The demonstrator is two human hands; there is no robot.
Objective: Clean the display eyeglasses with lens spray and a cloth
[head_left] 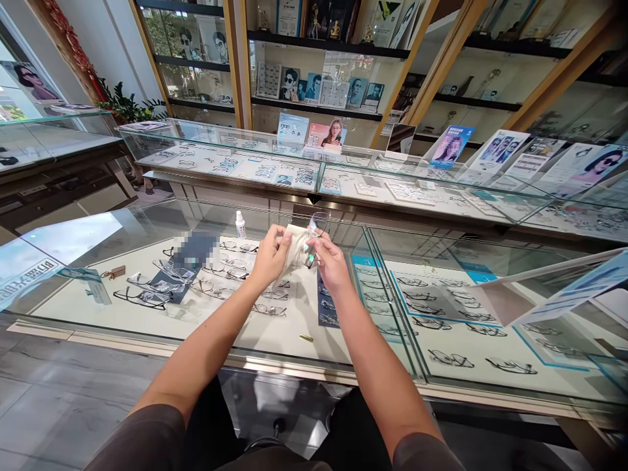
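My left hand is closed on a pale cream cleaning cloth, thumb on top. Next to it, my right hand pinches a pair of eyeglasses, one clear round lens standing up above the fingers. The cloth meets the glasses between the two hands; the rest of the frame is partly hidden by cloth and fingers. Both hands are raised over the glass display counter. A small white bottle stands upright on the counter beyond my left hand.
Rows of eyeglasses show through the glass below my hands. Several dark frames lie to the left. A folded sign stands at the right. Another display counter runs across behind, with shelves beyond.
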